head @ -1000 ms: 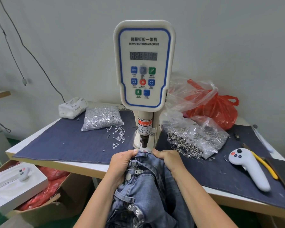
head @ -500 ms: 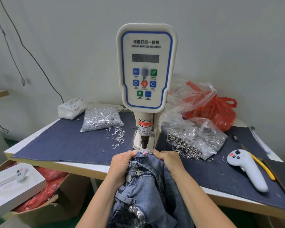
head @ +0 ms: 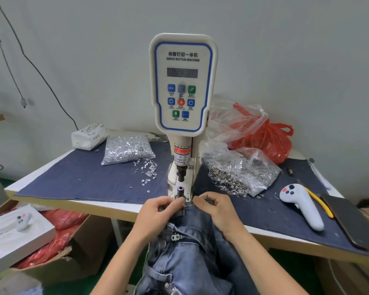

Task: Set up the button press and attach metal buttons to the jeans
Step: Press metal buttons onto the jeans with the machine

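Note:
A white servo button machine (head: 182, 86) stands mid-table, its dark punch (head: 181, 174) above a lower die (head: 180, 190) that is uncovered. Light blue jeans (head: 192, 248) hang off the table's front edge, waistband just in front of the die. My left hand (head: 158, 216) pinches the waistband's left side, fingers curled. My right hand (head: 216, 211) grips the right side of the waistband. A metal button (head: 162, 243) and a zipper pull (head: 176, 237) show on the fly.
A bag of silver tacks (head: 127, 149) with loose ones lies left of the machine; a bag of metal buttons (head: 241, 173) lies right. A grey controller (head: 300, 206), yellow-handled tool (head: 319, 202) and dark phone (head: 349, 222) sit at right. Cardboard box (head: 58, 258) below left.
Both hands have drawn the waistband back toward me, off the die, which is now exposed. The view has tilted down a little.

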`<move>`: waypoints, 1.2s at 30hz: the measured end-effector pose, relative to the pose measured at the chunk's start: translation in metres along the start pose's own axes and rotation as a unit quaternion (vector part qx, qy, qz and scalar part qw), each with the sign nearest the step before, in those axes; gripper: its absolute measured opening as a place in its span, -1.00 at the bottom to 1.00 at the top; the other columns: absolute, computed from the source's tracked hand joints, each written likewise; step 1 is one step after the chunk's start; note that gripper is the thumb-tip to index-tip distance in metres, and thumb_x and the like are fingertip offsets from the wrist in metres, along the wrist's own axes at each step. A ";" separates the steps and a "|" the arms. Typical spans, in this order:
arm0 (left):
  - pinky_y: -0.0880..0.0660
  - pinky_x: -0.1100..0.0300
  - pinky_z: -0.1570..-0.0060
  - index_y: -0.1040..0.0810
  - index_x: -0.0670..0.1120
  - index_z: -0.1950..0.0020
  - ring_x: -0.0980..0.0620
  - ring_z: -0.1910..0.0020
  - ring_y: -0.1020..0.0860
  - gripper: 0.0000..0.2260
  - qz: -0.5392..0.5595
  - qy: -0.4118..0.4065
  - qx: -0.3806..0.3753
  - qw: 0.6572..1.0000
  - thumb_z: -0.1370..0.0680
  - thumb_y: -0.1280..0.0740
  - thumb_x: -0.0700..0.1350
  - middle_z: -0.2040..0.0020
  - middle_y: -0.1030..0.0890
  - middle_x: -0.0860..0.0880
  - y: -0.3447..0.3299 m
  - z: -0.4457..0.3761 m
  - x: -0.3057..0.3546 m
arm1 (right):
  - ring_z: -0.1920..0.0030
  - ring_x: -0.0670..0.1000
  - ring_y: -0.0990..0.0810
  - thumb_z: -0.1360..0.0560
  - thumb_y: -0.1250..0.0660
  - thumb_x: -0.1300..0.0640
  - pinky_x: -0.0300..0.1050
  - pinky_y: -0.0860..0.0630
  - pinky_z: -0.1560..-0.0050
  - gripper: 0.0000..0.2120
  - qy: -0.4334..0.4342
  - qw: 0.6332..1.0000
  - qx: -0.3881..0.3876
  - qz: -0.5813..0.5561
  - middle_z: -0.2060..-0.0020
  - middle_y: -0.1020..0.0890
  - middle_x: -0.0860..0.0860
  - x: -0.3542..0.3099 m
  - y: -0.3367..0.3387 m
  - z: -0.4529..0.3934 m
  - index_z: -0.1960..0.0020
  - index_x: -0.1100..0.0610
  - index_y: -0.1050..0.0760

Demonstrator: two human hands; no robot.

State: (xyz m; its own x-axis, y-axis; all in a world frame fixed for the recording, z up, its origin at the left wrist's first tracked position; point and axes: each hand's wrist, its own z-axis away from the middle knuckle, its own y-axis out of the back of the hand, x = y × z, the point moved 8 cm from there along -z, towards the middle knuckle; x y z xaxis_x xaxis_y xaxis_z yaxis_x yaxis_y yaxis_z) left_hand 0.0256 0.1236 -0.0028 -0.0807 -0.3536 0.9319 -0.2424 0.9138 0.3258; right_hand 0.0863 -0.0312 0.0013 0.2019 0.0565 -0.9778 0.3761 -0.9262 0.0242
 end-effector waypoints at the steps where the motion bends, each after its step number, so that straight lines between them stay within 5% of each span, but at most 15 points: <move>1: -0.45 0.23 0.18 -0.66 0.06 0.26 0.14 0.29 -0.56 -0.78 -0.022 -0.003 -0.015 1.000 -0.43 -0.42 0.18 0.29 -0.66 0.01 0.001 -0.002 0.008 | 0.33 -0.16 -0.54 -0.42 -0.41 0.29 -0.28 -0.49 0.20 -0.85 0.010 1.000 -0.001 0.008 0.41 -0.63 -0.07 -0.005 -0.001 0.000 0.30 0.15 -0.61; 7: -0.45 0.18 0.21 -0.64 0.04 0.24 0.15 0.34 -0.51 -0.87 -0.145 -0.046 -0.039 0.988 -0.45 -0.44 0.06 0.36 -0.60 0.08 0.001 -0.005 0.034 | 0.29 -0.18 -0.53 -0.44 -0.43 0.26 -0.32 -0.44 0.19 -0.83 0.075 0.994 -0.026 0.075 0.35 -0.62 -0.04 -0.029 -0.011 0.004 0.28 0.04 -0.62; 11: -0.38 0.34 0.34 -0.60 -0.02 0.33 0.21 0.41 -0.46 -0.82 -0.024 -0.043 -0.026 0.998 -0.49 -0.43 -0.10 0.41 -0.58 0.04 -0.004 0.011 0.022 | 0.32 -0.21 -0.50 -0.44 -0.44 0.17 -0.35 -0.41 0.23 -0.91 0.055 0.985 -0.105 0.129 0.37 -0.61 -0.09 -0.020 -0.014 0.012 0.24 0.10 -0.64; 15: -0.31 0.35 0.39 -0.54 -0.04 0.40 0.16 0.44 -0.38 -0.73 0.096 0.008 -0.016 0.995 -0.50 -0.39 -0.22 0.46 -0.46 0.05 -0.020 0.025 -0.002 | 0.37 -0.18 -0.42 -0.46 -0.40 -0.02 -0.33 -0.35 0.30 -0.81 -0.008 0.952 -0.201 0.229 0.43 -0.52 -0.12 -0.009 -0.006 0.014 0.32 -0.04 -0.59; 17: -0.32 0.33 0.37 -0.54 -0.03 0.39 0.12 0.41 -0.40 -0.75 0.130 0.026 -0.022 0.991 -0.50 -0.40 -0.16 0.44 -0.47 0.02 -0.030 0.031 -0.009 | 0.42 -0.13 -0.48 -0.46 -0.37 -0.08 -0.29 -0.43 0.30 -0.76 -0.040 0.953 -0.158 0.257 0.48 -0.55 -0.07 -0.005 0.018 0.002 0.33 -0.01 -0.60; 19: -0.32 0.27 0.35 -0.56 -0.06 0.37 0.08 0.39 -0.41 -0.80 0.166 0.042 -0.019 0.985 -0.43 -0.44 -0.07 0.42 -0.47 -0.01 -0.036 0.036 -0.013 | 0.39 -0.07 -0.56 -0.48 -0.39 0.02 -0.17 -0.52 0.23 -0.78 -0.030 0.959 -0.012 0.283 0.49 -0.57 -0.08 -0.010 0.059 -0.018 0.33 0.00 -0.59; 22: -0.28 0.32 0.38 -0.55 -0.10 0.40 0.11 0.42 -0.35 -0.82 0.196 0.050 -0.006 0.979 -0.33 -0.41 -0.04 0.44 -0.43 -0.01 -0.037 0.038 -0.018 | 0.24 0.03 -0.57 -0.51 -0.33 0.16 -0.15 -0.40 0.21 -0.81 -0.022 0.890 0.121 0.439 0.37 -0.60 -0.05 -0.008 0.101 -0.042 0.28 0.09 -0.59; 28: -0.24 0.36 0.40 -0.52 -0.11 0.43 0.09 0.43 -0.30 -0.81 0.228 0.056 -0.007 0.972 -0.31 -0.42 -0.06 0.46 -0.39 -0.03 -0.033 0.037 -0.021 | 0.17 0.15 -0.56 -0.54 -0.30 0.08 -0.08 -0.47 0.17 -0.67 -0.070 0.823 0.056 0.561 0.31 -0.59 0.13 0.018 0.094 -0.070 0.36 0.20 -0.54; 31: -0.23 0.37 0.41 -0.50 -0.10 0.45 0.11 0.45 -0.28 -0.80 0.234 0.055 -0.008 0.971 -0.31 -0.42 -0.06 0.47 -0.38 -0.02 -0.031 0.036 -0.022 | 0.08 0.15 -0.55 -0.52 -0.31 -0.08 -0.04 -0.52 0.07 -0.65 -0.086 0.802 0.051 0.589 0.22 -0.63 0.11 0.021 0.085 -0.077 0.24 0.18 -0.62; 36: -0.24 0.37 0.41 -0.51 -0.11 0.44 0.11 0.45 -0.29 -0.80 0.228 0.052 -0.008 0.972 -0.31 -0.42 -0.05 0.48 -0.39 -0.01 -0.029 0.035 -0.026 | -0.09 0.16 -0.55 -0.54 -0.30 -0.02 0.01 -0.52 -0.04 -0.77 -0.088 0.769 0.059 0.630 0.02 -0.64 0.08 0.019 0.080 -0.080 0.04 0.11 -0.63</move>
State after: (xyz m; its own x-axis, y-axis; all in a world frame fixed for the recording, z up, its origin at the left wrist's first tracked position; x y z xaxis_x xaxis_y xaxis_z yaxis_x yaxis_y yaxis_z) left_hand 0.0013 0.0991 -0.0420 -0.0774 0.1113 0.9908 -0.1888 0.9741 -0.1241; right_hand 0.1927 -0.0745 0.0009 0.2102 -0.9556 -0.2064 -0.1047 -0.2319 0.9671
